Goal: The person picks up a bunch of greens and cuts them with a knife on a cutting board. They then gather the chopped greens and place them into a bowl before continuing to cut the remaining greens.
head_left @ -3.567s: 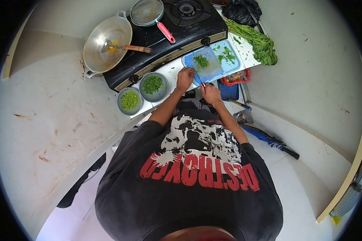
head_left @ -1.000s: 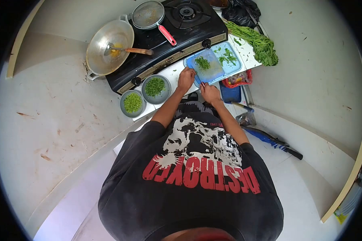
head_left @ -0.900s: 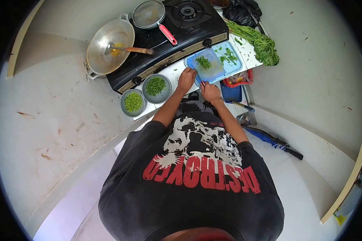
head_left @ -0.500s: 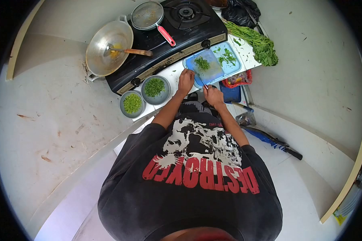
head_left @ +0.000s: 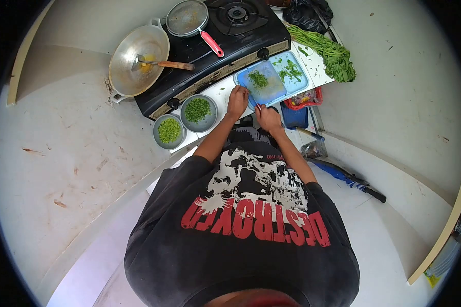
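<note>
My right hand [head_left: 269, 118] is closed around a knife [head_left: 258, 107], whose red handle end shows at the near edge of the blue cutting board [head_left: 274, 93]. Just to its left, my left hand [head_left: 237, 101] has its fingers curled together by the board's left edge, close to the blade. Whatever may be between those fingers is hidden. A small heap of finely chopped greens [head_left: 257, 78] lies on the board. The board rests on a light-blue tray [head_left: 301, 88], where loose green leaves [head_left: 291, 70] lie on the right side.
Left of my hands are a grey bowl of dark chopped greens [head_left: 197, 109] and another of paler pieces [head_left: 169, 130]. Behind stands a black gas stove [head_left: 230, 46] with a wok [head_left: 130, 77] and a red-handled strainer [head_left: 187, 20]. Leafy stalks [head_left: 325, 51] lie right; a red basket [head_left: 312, 98] sits below.
My right hand has shifted slightly left and up, closer to my left hand, and the knife moved with it, its blade now less visible. My left hand stays nearly in place.
</note>
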Available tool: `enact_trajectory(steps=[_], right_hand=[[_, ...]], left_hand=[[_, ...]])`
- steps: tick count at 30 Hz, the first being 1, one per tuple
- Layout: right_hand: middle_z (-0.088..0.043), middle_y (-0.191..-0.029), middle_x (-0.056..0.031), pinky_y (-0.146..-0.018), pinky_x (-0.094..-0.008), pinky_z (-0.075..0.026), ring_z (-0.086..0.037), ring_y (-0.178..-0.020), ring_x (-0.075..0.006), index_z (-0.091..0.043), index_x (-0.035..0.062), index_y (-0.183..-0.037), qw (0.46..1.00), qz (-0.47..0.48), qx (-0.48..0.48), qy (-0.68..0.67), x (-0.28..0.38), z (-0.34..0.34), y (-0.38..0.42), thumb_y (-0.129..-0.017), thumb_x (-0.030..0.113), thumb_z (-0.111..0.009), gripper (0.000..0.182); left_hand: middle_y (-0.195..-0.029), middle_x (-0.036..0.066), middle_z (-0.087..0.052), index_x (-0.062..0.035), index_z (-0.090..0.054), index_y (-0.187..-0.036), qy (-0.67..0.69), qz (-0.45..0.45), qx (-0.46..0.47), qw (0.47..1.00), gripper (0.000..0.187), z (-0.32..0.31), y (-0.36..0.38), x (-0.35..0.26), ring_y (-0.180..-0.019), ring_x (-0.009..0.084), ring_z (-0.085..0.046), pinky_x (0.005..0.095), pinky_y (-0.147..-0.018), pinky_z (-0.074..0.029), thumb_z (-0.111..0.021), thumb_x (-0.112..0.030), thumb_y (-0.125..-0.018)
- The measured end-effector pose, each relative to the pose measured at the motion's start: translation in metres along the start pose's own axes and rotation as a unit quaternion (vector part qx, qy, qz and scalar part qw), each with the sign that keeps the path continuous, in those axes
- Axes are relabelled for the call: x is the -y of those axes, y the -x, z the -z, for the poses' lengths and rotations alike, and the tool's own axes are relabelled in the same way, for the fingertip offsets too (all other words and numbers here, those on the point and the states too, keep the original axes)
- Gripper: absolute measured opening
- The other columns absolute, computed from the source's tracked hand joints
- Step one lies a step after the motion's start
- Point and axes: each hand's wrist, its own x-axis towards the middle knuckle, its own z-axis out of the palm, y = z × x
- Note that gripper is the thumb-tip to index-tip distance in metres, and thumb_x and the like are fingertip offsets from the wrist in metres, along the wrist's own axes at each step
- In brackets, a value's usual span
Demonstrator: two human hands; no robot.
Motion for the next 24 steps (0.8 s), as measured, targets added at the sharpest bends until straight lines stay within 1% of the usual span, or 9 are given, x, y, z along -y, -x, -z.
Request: enact_trajectory(steps=[4, 7, 10, 12, 16, 19, 24], right_hand=[[-0.068, -0.079, -0.0293, -0.072, -0.0558, -0.055, -0.068, -0.077, -0.0473, -0.062, -0.0018, -0.099, 1.0, 0.002, -0.01, -0.005, 0.001, -0.005, -0.006, -0.101, 0.041, -0.047, 0.045], [-0.068, -0.081, -0.03, -0.073, -0.0552, -0.055, -0.068, -0.079, -0.0467, -0.062, -0.0013, -0.098, 1.0, -0.007, -0.006, 0.002, 0.001, -0.004, -0.002, -0.101, 0.042, -0.047, 0.046], [-0.068, -0.083, -0.0296, -0.074, -0.0548, -0.055, -0.069, -0.08, -0.0459, -0.063, -0.0011, -0.099, 1.0, -0.016, 0.002, 0.002, -0.005, 0.002, 0.007, -0.101, 0.042, -0.046, 0.046], [-0.069, -0.082, -0.0281, -0.075, -0.054, -0.056, -0.07, -0.079, -0.0452, -0.063, -0.0015, -0.102, 1.0, -0.022, 0.007, 0.005, -0.009, 0.004, 0.011, -0.101, 0.041, -0.047, 0.045], [-0.069, -0.082, -0.0281, -0.076, -0.055, -0.055, -0.069, -0.081, -0.0458, -0.063, -0.001, -0.103, 0.999, -0.034, 0.0, 0.004, -0.011, 0.007, 0.01, -0.101, 0.043, -0.045, 0.047], [-0.069, -0.082, -0.0283, -0.077, -0.0554, -0.054, -0.069, -0.082, -0.0459, -0.063, -0.0009, -0.103, 1.0, -0.026, 0.004, 0.002, -0.006, 0.008, 0.008, -0.101, 0.044, -0.043, 0.048], [-0.069, -0.082, -0.0281, -0.077, -0.0553, -0.055, -0.069, -0.081, -0.046, -0.062, -0.0007, -0.103, 1.0, -0.014, 0.021, -0.012, 0.002, 0.008, 0.01, -0.102, 0.044, -0.043, 0.048]], left_hand=[[-0.09, 0.017, -0.061, 0.0043, -0.065, -0.094, -0.005, 0.006, -0.011, 1.0, 0.008, -0.003, 0.001, 0.0, -0.078, 0.0306, -0.066, 0.0388, -0.073, -0.053, -0.061, 0.001, -0.088], [-0.09, 0.016, -0.064, 0.0038, -0.067, -0.091, 0.016, 0.037, -0.016, 0.999, 0.007, -0.002, 0.001, -0.002, -0.078, 0.0291, -0.067, 0.0381, -0.074, -0.054, -0.063, 0.002, -0.087], [-0.087, 0.017, -0.064, 0.0018, -0.07, -0.089, 0.064, 0.112, -0.005, 0.992, 0.008, -0.001, -0.001, -0.007, -0.087, 0.0328, -0.064, 0.0427, -0.081, -0.052, -0.064, -0.004, -0.087], [-0.088, 0.016, -0.064, 0.0009, -0.07, -0.089, 0.057, 0.1, -0.021, 0.993, 0.008, 0.0, 0.001, -0.01, -0.086, 0.032, -0.064, 0.0421, -0.08, -0.052, -0.065, -0.004, -0.086], [-0.089, 0.016, -0.064, 0.0013, -0.07, -0.09, 0.044, 0.081, -0.043, 0.995, 0.009, -0.002, 0.003, -0.009, -0.086, 0.0318, -0.064, 0.0416, -0.08, -0.053, -0.064, -0.003, -0.086], [-0.091, 0.017, -0.064, 0.0021, -0.07, -0.091, 0.05, 0.079, -0.022, 0.995, 0.009, 0.002, 0.004, -0.012, -0.088, 0.0332, -0.063, 0.0424, -0.082, -0.052, -0.063, -0.001, -0.086], [-0.093, 0.019, -0.064, 0.0031, -0.069, -0.092, 0.02, 0.054, -0.037, 0.998, 0.01, 0.006, 0.005, -0.02, -0.092, 0.0363, -0.062, 0.0433, -0.085, -0.051, -0.061, 0.0, -0.087]])
